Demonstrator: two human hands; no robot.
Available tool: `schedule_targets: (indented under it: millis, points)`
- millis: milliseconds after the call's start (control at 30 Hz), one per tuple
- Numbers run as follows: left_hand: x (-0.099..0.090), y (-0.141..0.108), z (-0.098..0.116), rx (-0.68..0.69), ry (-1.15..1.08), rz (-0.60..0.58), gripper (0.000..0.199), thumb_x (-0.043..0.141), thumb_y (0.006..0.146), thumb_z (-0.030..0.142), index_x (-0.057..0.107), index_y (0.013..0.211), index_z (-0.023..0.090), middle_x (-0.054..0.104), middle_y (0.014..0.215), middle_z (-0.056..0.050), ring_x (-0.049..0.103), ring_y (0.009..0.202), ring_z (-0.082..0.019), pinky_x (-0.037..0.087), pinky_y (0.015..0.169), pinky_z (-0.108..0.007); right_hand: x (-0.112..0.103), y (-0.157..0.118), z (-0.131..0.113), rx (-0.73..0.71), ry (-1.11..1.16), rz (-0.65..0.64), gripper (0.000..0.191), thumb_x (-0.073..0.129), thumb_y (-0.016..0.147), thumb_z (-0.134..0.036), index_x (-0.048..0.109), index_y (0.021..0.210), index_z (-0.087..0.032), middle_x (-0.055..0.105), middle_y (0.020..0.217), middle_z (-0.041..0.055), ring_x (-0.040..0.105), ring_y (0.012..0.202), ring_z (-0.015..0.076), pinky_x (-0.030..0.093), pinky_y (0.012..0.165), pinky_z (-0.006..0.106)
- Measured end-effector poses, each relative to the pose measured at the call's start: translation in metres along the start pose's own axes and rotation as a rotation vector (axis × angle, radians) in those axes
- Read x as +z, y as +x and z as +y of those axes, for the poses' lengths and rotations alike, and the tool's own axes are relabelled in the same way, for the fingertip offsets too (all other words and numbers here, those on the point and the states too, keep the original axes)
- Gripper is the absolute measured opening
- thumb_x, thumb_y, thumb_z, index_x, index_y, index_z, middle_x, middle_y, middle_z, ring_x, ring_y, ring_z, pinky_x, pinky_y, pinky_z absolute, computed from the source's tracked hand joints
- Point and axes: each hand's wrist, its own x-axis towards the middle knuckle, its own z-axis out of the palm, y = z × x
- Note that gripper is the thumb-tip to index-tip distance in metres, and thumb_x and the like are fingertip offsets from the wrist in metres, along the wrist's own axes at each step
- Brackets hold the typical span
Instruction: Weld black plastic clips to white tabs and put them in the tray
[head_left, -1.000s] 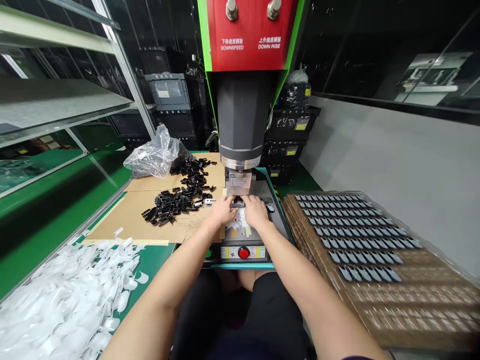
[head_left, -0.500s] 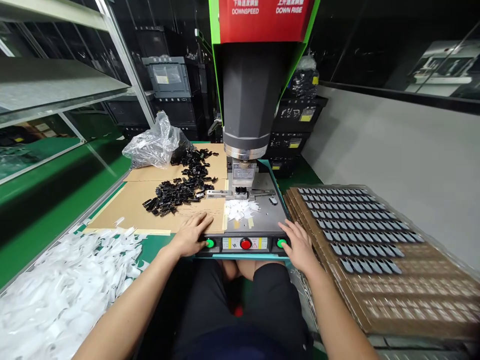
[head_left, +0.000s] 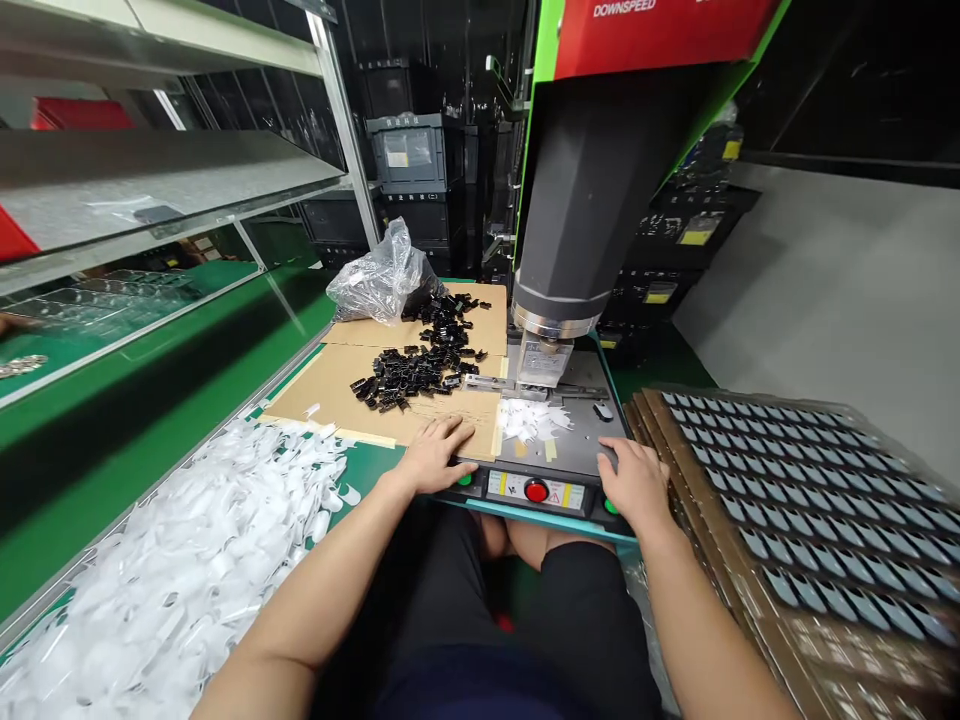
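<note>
My left hand lies with fingers spread on the cardboard's front edge, its thumb over the left green button. Beside the right green button, my right hand rests on the control panel's right end, fingers apart and holding nothing. Between them is a red button. Behind the panel, the machine's metal press head is down on the fixture, hiding whatever sits beneath it. White film pieces lie in front of the fixture, and a small dark part is to its right.
Black clip-like parts are heaped on the cardboard, near a clear plastic bag. White film scraps pile up at left. Stacked trays of grey-blue parts stand at right. A metal shelf is on the left.
The view has swung left, so the bench and machine appear farther right. The press head has come down over the black part in the fixture. Both hands remain at the buttons.
</note>
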Motion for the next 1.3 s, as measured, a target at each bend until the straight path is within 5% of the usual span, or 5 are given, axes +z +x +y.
schedule_targets:
  millis: [100, 233, 400, 833, 1300]
  points:
    - [-0.015, 0.005, -0.011, -0.066, -0.017, 0.138, 0.056, 0.063, 0.101, 0.057, 0.064, 0.148, 0.027, 0.060, 0.157, -0.011, 0.052, 0.147, -0.030, 0.041, 0.125, -0.047, 0.005, 0.025, -0.016, 0.079, -0.058, -0.020, 0.039, 0.048, 0.101, -0.036, 0.071, 0.128, -0.020, 0.072, 0.128, 0.0163, 0.056, 0.121, 0.0365, 0.041, 0.104, 0.053]
    - [-0.046, 0.017, -0.043, -0.463, 0.110, 0.463, 0.042, 0.058, 0.103, 0.050, 0.069, 0.133, 0.023, 0.071, 0.138, -0.014, 0.059, 0.133, -0.034, 0.046, 0.115, -0.049, 0.017, 0.041, -0.028, 0.085, 0.000, -0.024, 0.038, 0.049, 0.101, -0.037, 0.071, 0.127, -0.020, 0.070, 0.130, 0.0167, 0.055, 0.121, 0.0363, 0.043, 0.101, 0.051]
    - [-0.063, 0.030, -0.073, -0.656, 0.192, 0.390, 0.035, 0.058, 0.101, 0.049, 0.069, 0.123, 0.023, 0.075, 0.128, -0.015, 0.060, 0.127, -0.039, 0.045, 0.107, -0.053, 0.024, 0.037, -0.029, 0.065, 0.012, 0.007, 0.037, 0.050, 0.102, -0.038, 0.071, 0.126, -0.020, 0.069, 0.131, 0.0164, 0.055, 0.119, 0.0359, 0.044, 0.100, 0.049]
    - [-0.039, 0.021, -0.045, -0.457, 0.367, 0.276, 0.027, 0.057, 0.103, 0.047, 0.070, 0.111, 0.026, 0.075, 0.124, -0.014, 0.059, 0.123, -0.037, 0.042, 0.102, -0.050, 0.019, 0.030, -0.033, 0.043, 0.006, 0.017, 0.035, 0.049, 0.103, -0.036, 0.072, 0.124, -0.020, 0.070, 0.131, 0.0156, 0.054, 0.118, 0.0357, 0.044, 0.099, 0.048]
    - [-0.074, 0.092, -0.052, -0.335, 0.307, 0.252, 0.034, 0.057, 0.100, 0.035, 0.074, 0.129, 0.028, 0.080, 0.125, -0.008, 0.062, 0.122, -0.035, 0.045, 0.107, -0.047, 0.020, 0.029, -0.033, 0.044, 0.018, 0.026, 0.033, 0.051, 0.102, -0.035, 0.072, 0.124, -0.021, 0.070, 0.131, 0.0151, 0.055, 0.117, 0.0353, 0.043, 0.100, 0.048]
